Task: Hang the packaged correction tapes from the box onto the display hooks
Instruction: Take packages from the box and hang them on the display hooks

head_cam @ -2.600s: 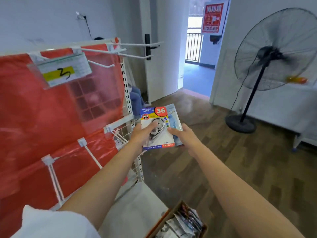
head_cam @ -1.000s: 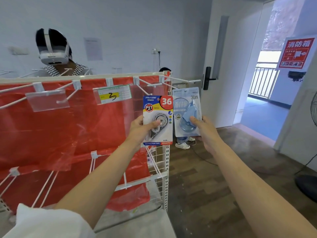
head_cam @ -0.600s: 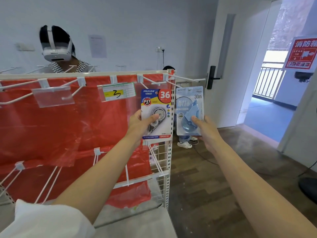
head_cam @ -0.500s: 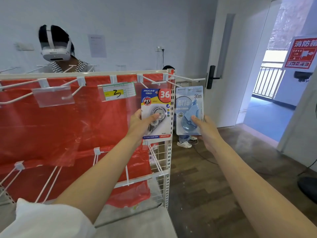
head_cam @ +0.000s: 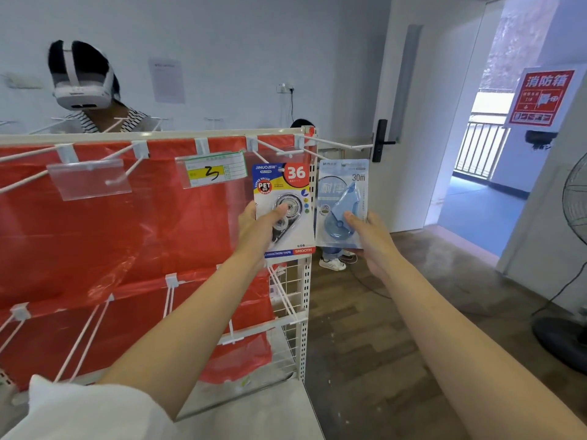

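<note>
Left hand (head_cam: pixel 254 228): pinched white pack (head_cam: pixel 283 208), upright, below hooks (head_cam: pixel 287 151).
Right hand (head_cam: pixel 368 239): pinched blue pack (head_cam: pixel 343 198), beside white pack.

Glossy plastic-fronted card packs (head_cam: pixel 283 204); white-painted metal hooks (head_cam: pixel 330 143); shiny red plastic sheeting (head_cam: pixel 127 230); matt wood-look floor (head_cam: pixel 365 344).

One head-worn camera looks forward and slightly down, close before the display rack (head_cam: pixel 152 138).

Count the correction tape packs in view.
2. The white "36" pack is held in the left hand, the blue "30m" pack in the right hand. None hang on hooks yet.
</note>
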`<act>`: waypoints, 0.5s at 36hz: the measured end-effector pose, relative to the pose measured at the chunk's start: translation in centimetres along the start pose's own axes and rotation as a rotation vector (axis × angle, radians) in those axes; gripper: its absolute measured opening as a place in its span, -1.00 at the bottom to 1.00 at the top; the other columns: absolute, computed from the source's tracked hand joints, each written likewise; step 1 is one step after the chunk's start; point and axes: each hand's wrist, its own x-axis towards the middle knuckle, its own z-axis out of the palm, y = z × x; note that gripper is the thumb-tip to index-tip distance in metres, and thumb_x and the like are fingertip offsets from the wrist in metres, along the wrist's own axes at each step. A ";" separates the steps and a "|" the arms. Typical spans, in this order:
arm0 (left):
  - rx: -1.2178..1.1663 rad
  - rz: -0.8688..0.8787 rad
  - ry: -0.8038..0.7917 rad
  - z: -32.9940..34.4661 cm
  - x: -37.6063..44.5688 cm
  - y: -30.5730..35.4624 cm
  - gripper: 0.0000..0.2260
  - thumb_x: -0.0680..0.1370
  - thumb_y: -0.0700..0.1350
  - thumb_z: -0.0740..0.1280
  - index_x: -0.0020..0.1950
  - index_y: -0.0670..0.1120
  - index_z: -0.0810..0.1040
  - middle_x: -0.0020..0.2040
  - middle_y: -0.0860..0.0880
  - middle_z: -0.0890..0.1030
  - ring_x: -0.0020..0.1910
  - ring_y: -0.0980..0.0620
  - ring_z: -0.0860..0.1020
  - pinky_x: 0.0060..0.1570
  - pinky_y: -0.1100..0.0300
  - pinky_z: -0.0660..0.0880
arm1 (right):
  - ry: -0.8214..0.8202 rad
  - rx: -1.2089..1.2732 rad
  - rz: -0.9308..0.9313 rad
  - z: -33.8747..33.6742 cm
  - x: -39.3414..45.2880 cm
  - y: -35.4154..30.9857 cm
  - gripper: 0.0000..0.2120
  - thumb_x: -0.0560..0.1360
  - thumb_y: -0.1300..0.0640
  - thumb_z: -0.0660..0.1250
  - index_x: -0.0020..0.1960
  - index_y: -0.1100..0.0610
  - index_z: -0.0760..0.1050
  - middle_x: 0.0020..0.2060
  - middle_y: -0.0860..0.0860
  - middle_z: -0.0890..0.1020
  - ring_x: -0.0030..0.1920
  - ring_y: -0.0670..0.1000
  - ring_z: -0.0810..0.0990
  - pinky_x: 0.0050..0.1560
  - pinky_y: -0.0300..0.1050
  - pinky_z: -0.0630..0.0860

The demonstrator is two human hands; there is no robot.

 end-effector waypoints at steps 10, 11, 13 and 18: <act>0.148 -0.037 -0.039 -1.3 1.3 -1.1 -0.81 0.48 -0.08 0.44 0.03 -0.11 0.57 -0.13 -0.01 0.65 -0.23 0.10 0.62 -0.34 0.29 0.56 | -0.006 -0.066 -0.030 0.2 0.1 1.1 -0.52 0.55 0.05 0.33 0.42 0.06 0.29 0.24 0.08 0.49 0.20 0.08 0.53 0.02 -0.04 0.59; 0.172 -0.037 -0.047 -1.5 1.3 -1.6 -0.82 0.48 -0.09 0.44 0.02 -0.13 0.56 -0.16 0.00 0.63 -0.27 0.13 0.59 -0.42 0.37 0.50 | -0.011 -0.071 -0.025 0.3 0.1 1.3 -0.49 0.54 0.05 0.34 0.43 0.06 0.28 0.24 0.08 0.49 0.21 0.08 0.52 -0.01 -0.08 0.59; 0.212 -0.030 -0.051 -2.1 1.6 -2.9 -0.83 0.48 -0.10 0.43 -0.01 -0.15 0.56 -0.17 -0.02 0.61 -0.27 0.12 0.56 -0.45 0.43 0.45 | -0.019 -0.067 -0.016 0.4 0.4 1.6 -0.47 0.54 0.07 0.34 0.45 0.05 0.26 0.26 0.08 0.47 0.22 0.08 0.52 -0.02 -0.10 0.59; 0.234 -0.060 -0.066 -3.0 3.2 -3.9 -0.87 0.48 -0.09 0.44 -0.05 -0.11 0.57 -0.12 -0.06 0.64 -0.17 0.04 0.60 -0.19 0.20 0.55 | -0.040 -0.119 -0.018 1.3 1.8 1.6 -0.51 0.57 0.12 0.29 0.45 0.09 0.24 0.26 0.08 0.46 0.20 0.04 0.50 -0.24 -0.28 0.52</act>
